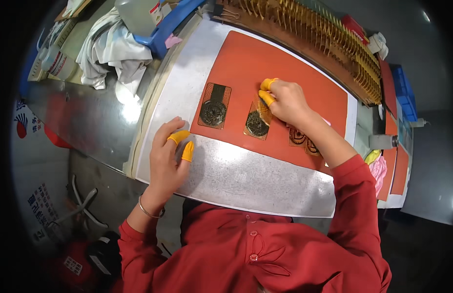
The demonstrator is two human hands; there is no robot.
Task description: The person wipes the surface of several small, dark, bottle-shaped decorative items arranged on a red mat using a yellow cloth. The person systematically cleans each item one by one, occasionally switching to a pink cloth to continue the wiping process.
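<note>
An orange mat lies on a grey metal sheet. Two thin golden cut-out pieces with round dark medallions lie on the mat: one to the left, one in the middle. My right hand, with yellow finger cots, presses its fingertips on the top of the middle piece. Under my right forearm lie two more patterned pieces, partly hidden. My left hand, also in yellow finger cots, rests on the sheet at the mat's lower left corner and holds nothing.
A wooden rack holding several upright golden pieces runs along the far edge. White cloth and a blue tray sit at the upper left. More orange mats, a pink cloth and a small grey bottle are at the right.
</note>
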